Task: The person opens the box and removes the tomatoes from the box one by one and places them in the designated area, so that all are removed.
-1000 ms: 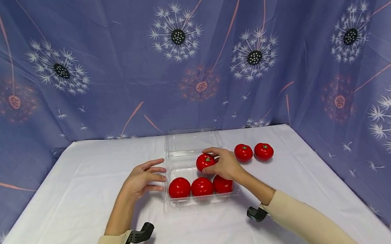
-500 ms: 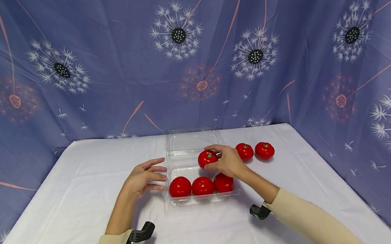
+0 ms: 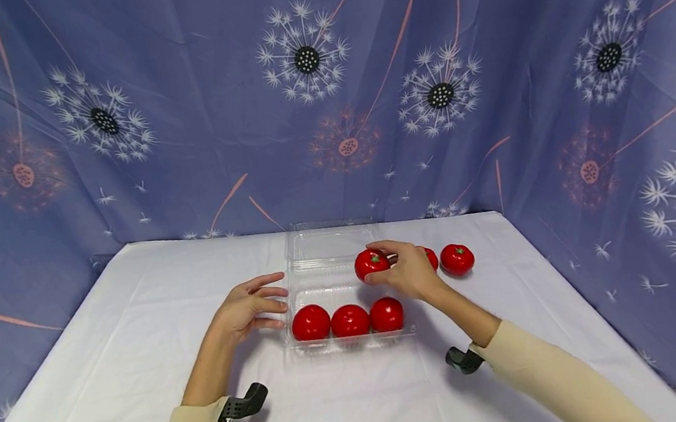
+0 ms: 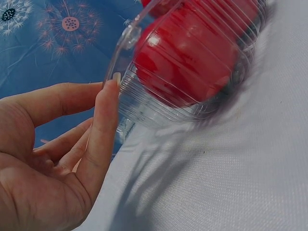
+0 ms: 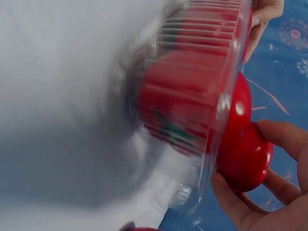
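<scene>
In the head view, my right hand (image 3: 408, 270) grips a red tomato (image 3: 372, 264) with a green stem mark, thumb and fingers around its sides. The tomato is held over the right back part of a clear plastic clamshell box (image 3: 315, 278). A row of 3 tomatoes (image 3: 349, 321) lies along the box's front side. At the box's left side is my left hand (image 3: 250, 312), fingers spread and lightly bent. The left wrist view shows its fingertips (image 4: 111, 89) right at the clear rim. In the right wrist view, the gripped tomato (image 5: 245, 159) shows beyond the box wall.
Right of the box, one tomato (image 3: 457, 260) sits on the white tablecloth (image 3: 139, 348); another (image 3: 430, 257) is partly hidden behind my right hand. The clear lid (image 3: 334, 242) lies folded open at the back. A blue dandelion-print curtain (image 3: 206, 114) surrounds the table.
My right hand has moved right and slightly back with the tomato, uncovering the right tomato of the front row and covering part of one outside. The left hand has stayed in place.
</scene>
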`<state>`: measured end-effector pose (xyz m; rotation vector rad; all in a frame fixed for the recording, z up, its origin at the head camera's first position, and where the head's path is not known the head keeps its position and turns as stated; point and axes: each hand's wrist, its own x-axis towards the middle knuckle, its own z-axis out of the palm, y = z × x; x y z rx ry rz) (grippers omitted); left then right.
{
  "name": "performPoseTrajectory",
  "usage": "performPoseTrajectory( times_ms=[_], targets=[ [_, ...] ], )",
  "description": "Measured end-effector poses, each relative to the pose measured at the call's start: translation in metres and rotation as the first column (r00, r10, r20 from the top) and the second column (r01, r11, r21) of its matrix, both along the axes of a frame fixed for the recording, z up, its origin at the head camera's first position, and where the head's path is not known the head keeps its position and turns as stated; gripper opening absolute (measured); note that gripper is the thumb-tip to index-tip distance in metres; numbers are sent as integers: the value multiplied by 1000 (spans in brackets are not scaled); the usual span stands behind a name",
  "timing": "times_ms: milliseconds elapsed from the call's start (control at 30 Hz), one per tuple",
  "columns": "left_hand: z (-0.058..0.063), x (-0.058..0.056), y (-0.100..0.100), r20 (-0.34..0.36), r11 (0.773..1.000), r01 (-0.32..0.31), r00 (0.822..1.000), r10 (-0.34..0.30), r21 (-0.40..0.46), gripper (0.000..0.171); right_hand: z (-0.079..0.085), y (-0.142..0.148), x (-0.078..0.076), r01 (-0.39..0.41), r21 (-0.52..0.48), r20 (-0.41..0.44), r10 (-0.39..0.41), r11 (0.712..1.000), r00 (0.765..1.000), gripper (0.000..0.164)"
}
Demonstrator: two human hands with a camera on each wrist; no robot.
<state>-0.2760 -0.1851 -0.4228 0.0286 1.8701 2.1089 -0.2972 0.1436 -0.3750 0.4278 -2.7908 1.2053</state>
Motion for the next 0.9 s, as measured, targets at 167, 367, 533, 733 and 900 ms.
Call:
performPoseTrajectory(
  times_ms=[167,367,533,733,900],
  targets=[
    [-1,0,0,0,1000,11,1000,-11,7,77,5,8,0,11,-6,-10,-11,1000,1000,60],
    [-1,-2,0,7,1000,-3,1000,3,-2,77,11,24,-2,20,2,-23,-20,1000,1000,61],
    [-1,-2,0,2,1000,2,1000,-2,-2,78,16,39,-3,56,-15,-14,-56,998,998,62],
    [0,-2,0,-10,1000,16,1000,-16,8,79,22,64,-5,134,7,-16,-134,991,991,61],
    [0,-1,-1,-9,1000,16,1000,-16,8,79,25,86,-6,193,-5,18,-193,981,981,65]
  ],
)
